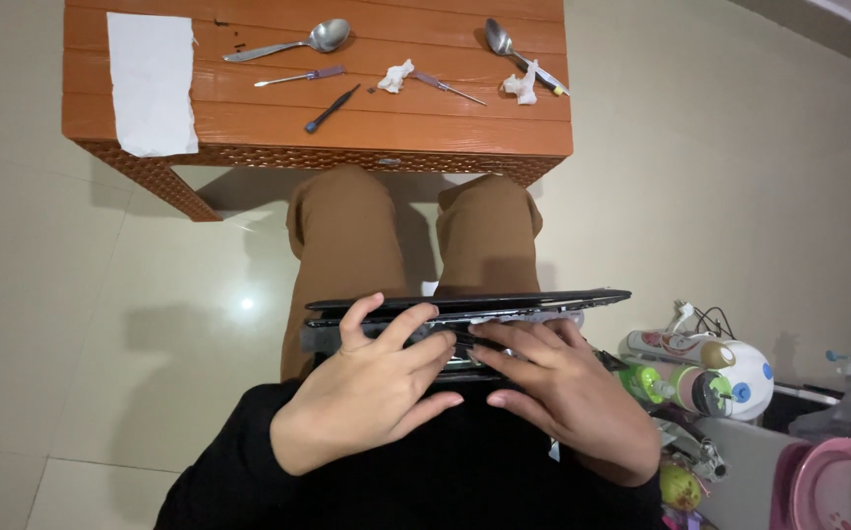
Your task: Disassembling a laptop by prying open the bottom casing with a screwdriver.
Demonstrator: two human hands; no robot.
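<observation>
The laptop [504, 299] lay on the person's lap, long axis running left to right. Both the left hand [371, 388] and right hand [558, 393] pressed spread fingers [401, 324] onto its near edge, equally close.

Glossy metal spoon [293, 42]; ribbed orange table [366, 126].

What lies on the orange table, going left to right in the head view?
White paper → left spoon → small screwdriver → black tool → left tissue wad → right spoon → right tissue wad, all on the table.
</observation>
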